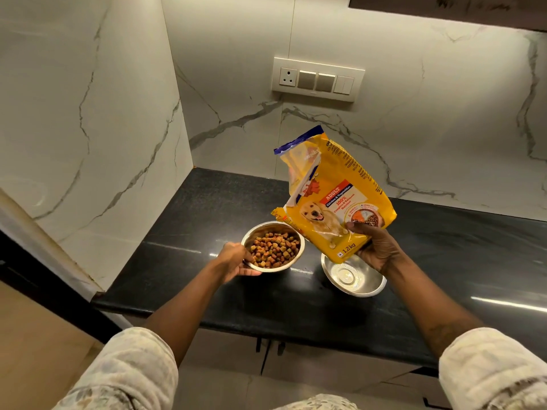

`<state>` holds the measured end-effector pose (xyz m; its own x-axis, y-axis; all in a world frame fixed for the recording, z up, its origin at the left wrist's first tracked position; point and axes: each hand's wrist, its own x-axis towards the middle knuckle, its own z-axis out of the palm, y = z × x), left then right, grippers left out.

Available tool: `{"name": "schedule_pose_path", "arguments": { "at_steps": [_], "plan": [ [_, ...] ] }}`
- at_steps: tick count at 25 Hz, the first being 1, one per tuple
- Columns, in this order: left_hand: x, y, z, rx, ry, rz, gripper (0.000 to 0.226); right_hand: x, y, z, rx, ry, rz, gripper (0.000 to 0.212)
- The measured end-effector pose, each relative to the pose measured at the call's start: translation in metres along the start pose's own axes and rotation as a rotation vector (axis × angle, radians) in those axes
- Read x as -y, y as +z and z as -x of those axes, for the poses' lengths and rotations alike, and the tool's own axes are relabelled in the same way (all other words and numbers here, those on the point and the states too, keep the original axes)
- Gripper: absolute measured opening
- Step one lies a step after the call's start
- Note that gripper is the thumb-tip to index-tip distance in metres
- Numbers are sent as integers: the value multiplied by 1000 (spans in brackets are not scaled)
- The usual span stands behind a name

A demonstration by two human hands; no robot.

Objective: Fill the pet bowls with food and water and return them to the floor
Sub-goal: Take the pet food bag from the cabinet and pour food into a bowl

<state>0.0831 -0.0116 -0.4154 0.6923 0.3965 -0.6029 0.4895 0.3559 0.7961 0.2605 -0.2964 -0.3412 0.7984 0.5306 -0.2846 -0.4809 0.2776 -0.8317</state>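
Note:
A steel bowl [293,232] holding brown kibble [273,249] sits on the black counter [207,220]. My left hand [235,260] grips its near left rim. My right hand [374,247] holds a yellow dog food bag [331,196] by its bottom, tilted up above the counter with its torn top toward the wall. A second steel bowl [353,279] with no food in it stands to the right, partly hidden under the bag and my right hand.
A marble-patterned wall [414,119] with a switch and socket panel [317,79] rises behind the counter. A side wall panel [88,128] closes off the left. Cabinet doors [266,356] are below the counter's front edge.

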Motion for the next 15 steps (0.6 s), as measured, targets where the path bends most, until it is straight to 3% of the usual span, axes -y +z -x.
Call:
{"name": "schedule_pose_path", "arguments": {
  "at_steps": [7,11,13,15],
  "plan": [
    [3,-6,-9,-49,45,-222,43,-18,19,-5,26,59,-151,67],
    [-9,-6,-4,-64,-13,-398,40,-25,36,-9,66,66,-199,65],
    [-23,-6,3,-181,121,-666,42,-26,44,-10,78,65,-200,64],
    [-38,-1,16,-215,353,-660,58,-27,54,-10,95,60,-210,63]
  ]
}}
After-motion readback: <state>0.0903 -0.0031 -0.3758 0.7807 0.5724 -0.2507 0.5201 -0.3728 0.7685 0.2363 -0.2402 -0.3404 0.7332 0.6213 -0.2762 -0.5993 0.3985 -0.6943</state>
